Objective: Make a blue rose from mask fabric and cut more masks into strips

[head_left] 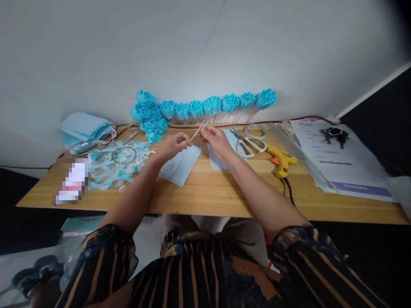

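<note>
Between my two hands, above the wooden table, a thin white stick or strip [197,131] slants up to the right. My left hand [175,145] is closed in a pinch on its lower end. The fingers of my right hand [214,137] close on its upper end; the exact contact is hard to make out. Below my left hand lies a light blue fabric sheet [182,167]. Another blue sheet [216,159] is partly hidden under my right hand. White-handled scissors [253,145] rest just right of that hand.
Blue fabric flowers [212,105] line the wall. At left are stacked face masks [85,130] and blue-white scraps [112,164]. A tape roll [256,131], yellow glue gun [282,161] with cord, papers [340,162] and keys [334,133] occupy the right side.
</note>
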Tool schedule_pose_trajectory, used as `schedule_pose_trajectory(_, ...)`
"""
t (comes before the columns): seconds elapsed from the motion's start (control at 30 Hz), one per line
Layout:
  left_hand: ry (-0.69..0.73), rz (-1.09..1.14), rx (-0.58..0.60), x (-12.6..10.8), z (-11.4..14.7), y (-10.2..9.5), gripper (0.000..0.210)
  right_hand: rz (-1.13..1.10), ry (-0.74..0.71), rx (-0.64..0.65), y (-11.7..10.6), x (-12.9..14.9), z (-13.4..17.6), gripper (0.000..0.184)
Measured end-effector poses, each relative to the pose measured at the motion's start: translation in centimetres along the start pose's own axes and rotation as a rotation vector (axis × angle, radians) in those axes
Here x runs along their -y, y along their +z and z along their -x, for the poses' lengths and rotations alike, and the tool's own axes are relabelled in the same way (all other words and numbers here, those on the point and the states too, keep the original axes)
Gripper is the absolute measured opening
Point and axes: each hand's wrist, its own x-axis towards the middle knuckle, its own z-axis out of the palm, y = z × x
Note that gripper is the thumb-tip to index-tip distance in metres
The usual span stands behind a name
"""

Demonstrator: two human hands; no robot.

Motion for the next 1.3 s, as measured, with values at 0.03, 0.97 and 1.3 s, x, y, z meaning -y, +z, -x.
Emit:
schedule_pose_trajectory(0.03,-0.01,0.053,0.048,-0.2,0.1,0.3,0.013,-0.049,-0.007,-0.032,0.0,0.1,-0.1,0.038)
schedule_pose_trajectory(0.97,-0.087,0.297,0.185,-1.3,0.8,0.7,0.029,0.016,-0.094,-0.029,0.1,0.3,0.0,0.034)
schedule_pose_trajectory(1.3,-0.069,0.332,0.191,-1.3,0.9,0.4,0.032,0.053,-0.176,-0.034,-0.2,0.6,0.0,0.027)
